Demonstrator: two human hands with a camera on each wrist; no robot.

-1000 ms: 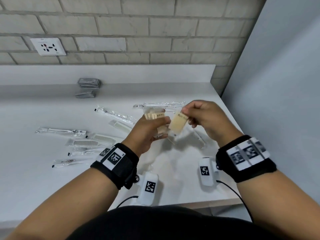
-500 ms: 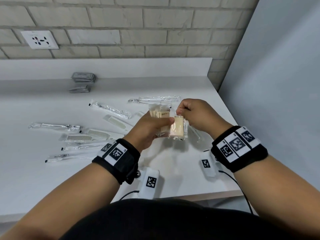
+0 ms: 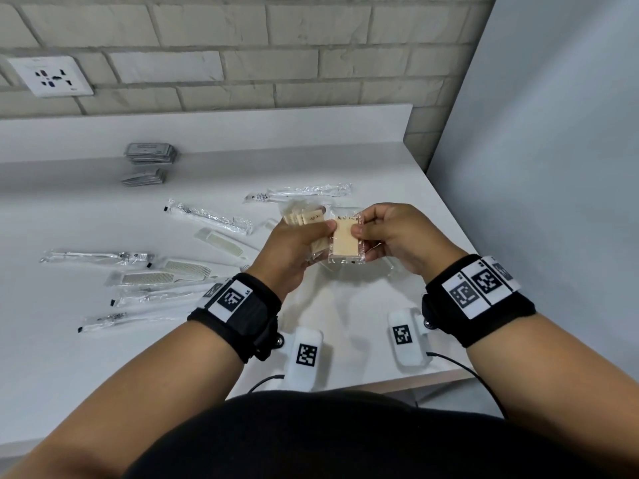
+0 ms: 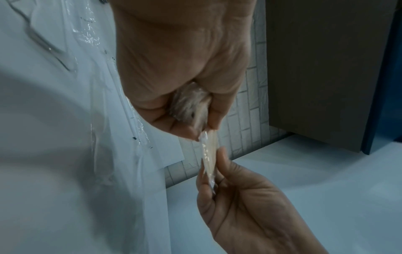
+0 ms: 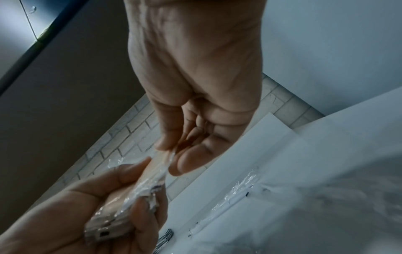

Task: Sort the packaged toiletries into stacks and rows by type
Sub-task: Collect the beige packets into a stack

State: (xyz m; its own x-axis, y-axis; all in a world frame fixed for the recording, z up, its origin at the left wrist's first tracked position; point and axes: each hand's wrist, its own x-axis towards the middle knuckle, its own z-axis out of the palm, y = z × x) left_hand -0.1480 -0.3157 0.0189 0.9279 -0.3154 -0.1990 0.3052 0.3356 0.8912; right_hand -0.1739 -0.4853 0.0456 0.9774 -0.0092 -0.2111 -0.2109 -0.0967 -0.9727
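Note:
Above the white counter (image 3: 86,357) my left hand (image 3: 297,243) grips a fanned stack of wrapped beige soap bars (image 3: 306,217). In the left wrist view the stack (image 4: 191,106) shows between its curled fingers. My right hand (image 3: 390,236) pinches one more wrapped bar labelled Bath Soap (image 3: 345,242) by its right edge and holds it against the stack, its left edge at my left thumb. In the right wrist view that bar (image 5: 161,165) sits between thumb and fingers, beside the stack (image 5: 121,211).
Wrapped toothbrushes (image 3: 207,216) and combs (image 3: 148,278) lie scattered on the left half of the counter. Two stacks of grey sachets (image 3: 150,153) stand near the back ledge. A grey wall (image 3: 553,167) bounds the right side. A socket (image 3: 52,76) is on the brick wall.
My right hand has brought the single soap bar down and left, turning it upright, until it meets the stack in my left hand. The stack stayed in my left grip.

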